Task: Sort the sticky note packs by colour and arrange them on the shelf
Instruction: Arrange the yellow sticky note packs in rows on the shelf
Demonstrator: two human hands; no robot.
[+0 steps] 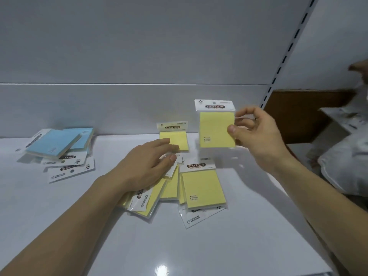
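White shelf (239, 226): my right hand (256, 136) pinches a light, slippery yellow sticky note pack (217, 129) by its edge; left hand (147, 162) rests flat, fingers apart, on the yellow pile (203, 188).

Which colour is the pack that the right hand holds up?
Pale yellow pack, white header; head view shows it, in the right hand.

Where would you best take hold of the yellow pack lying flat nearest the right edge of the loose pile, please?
Pinch the flat yellow pack by its long right edge, coming from the right: that side lies clear on the shelf, while its left edge abuts neighbouring packs.
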